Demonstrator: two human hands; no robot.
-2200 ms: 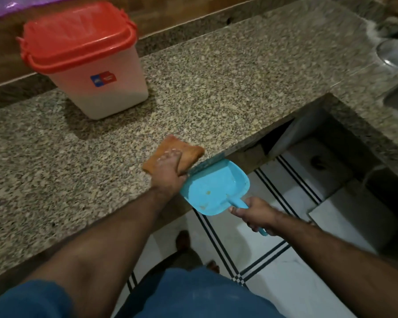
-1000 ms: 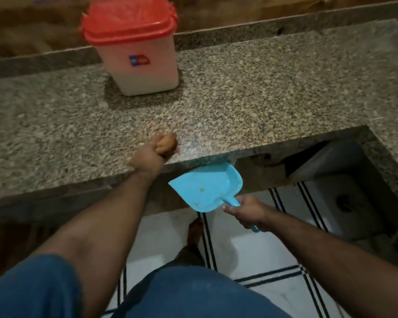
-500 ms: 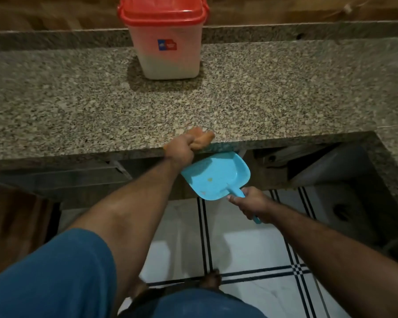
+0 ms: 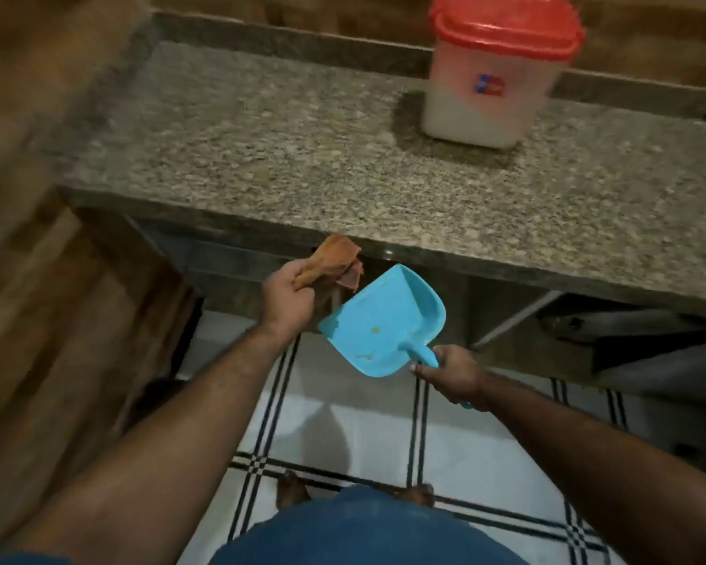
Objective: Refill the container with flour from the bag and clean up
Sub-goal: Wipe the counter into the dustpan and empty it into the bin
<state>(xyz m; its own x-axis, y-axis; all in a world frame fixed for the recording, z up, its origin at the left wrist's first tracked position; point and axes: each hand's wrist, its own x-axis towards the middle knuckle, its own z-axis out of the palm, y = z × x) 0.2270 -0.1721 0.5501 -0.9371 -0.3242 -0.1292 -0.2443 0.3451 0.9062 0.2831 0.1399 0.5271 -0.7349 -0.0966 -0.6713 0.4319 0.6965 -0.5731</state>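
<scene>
Granite counter (image 4: 302, 157) fills the upper half of the frame, its front edge running from mid-left down toward the right edge; speckled top looks bare apart from the container. Wooden panel (image 4: 37, 279) takes the whole left side, blurred. White tiled floor (image 4: 363, 434) w/ dark double stripes shows in the lower middle, below the counter edge, w/ the person's bare toes at the bottom centre. Container (image 4: 490, 79) stands at upper right of the frame, toward the back of the counter: pale see-through body, red lid shut on top, small red-blue sticker on its front; white fill visible inside, level can't be read exactly. Blue dustpan (image 4: 380, 324) sits at frame centre, held in the air just below and in front of the counter edge, open mouth tilted up toward the edge, a few yellowish specks on its inside. Right hand (image 4: 451, 371), lower right of centre, is wrapped round the dustpan handle, fingers curled tight. Left hand (image 4: 288, 297), just left of the dustpan, is clenched on a brown cloth (image 4: 335, 261), which bunches up out of the fist and reaches the underside of the counter edge; whether it touches the edge can't be told. Cloth and dustpan are just beside each other, apart.
</scene>
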